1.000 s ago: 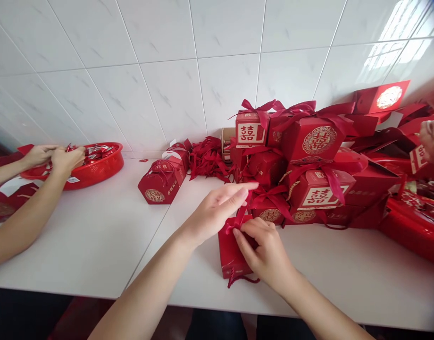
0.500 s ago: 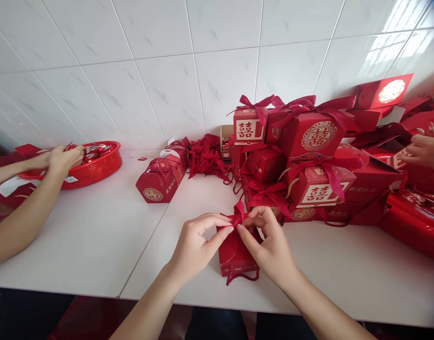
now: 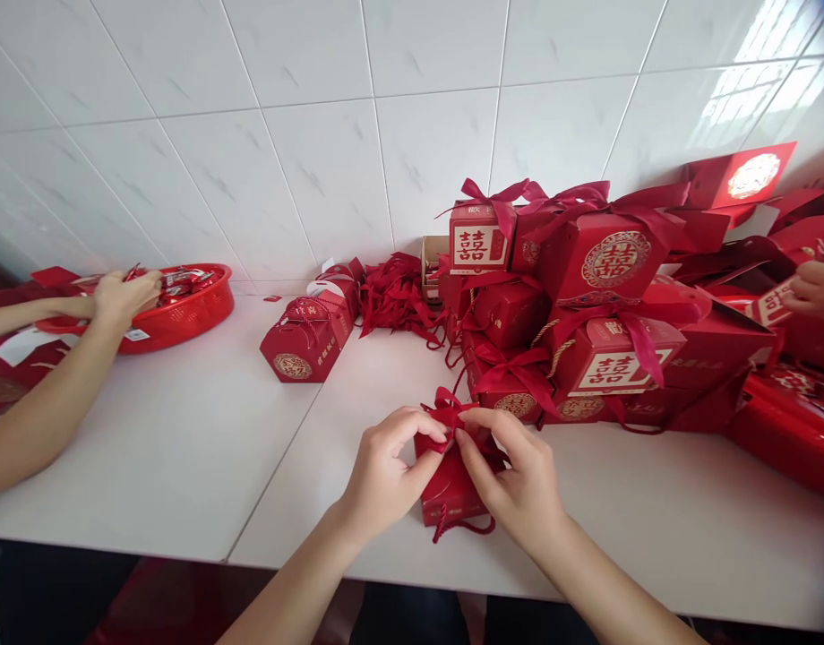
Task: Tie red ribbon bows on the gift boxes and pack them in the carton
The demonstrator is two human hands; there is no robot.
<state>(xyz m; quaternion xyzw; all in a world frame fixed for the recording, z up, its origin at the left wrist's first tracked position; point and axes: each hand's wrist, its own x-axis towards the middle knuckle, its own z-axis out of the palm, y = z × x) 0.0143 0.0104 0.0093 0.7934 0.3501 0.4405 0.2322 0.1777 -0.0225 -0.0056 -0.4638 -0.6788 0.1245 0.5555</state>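
Note:
A small red gift box (image 3: 454, 488) lies on the white table in front of me, with a twisted red cord handle (image 3: 462, 526) hanging over its near side. On top of it is a red satin ribbon (image 3: 445, 399), part of it looped. My left hand (image 3: 391, 466) pinches the ribbon between thumb and fingers from the left. From the right, my right hand (image 3: 512, 466) pinches the same ribbon, its fingertips nearly meeting the left ones. The ribbon's crossing point is partly hidden by my fingers.
Several ribbon-tied red boxes (image 3: 606, 260) are stacked at the right. Another red box (image 3: 297, 336) stands left of centre, near a pile of loose ribbons (image 3: 399, 296). A co-worker's hands (image 3: 120, 296) reach into a red basket (image 3: 184, 322); another person's hand (image 3: 819, 287) is at far right.
My fingers have shifted on the ribbon: the left thumb and index have curled round a piece of it, and the upright loop sits lower. The view has moved slightly.

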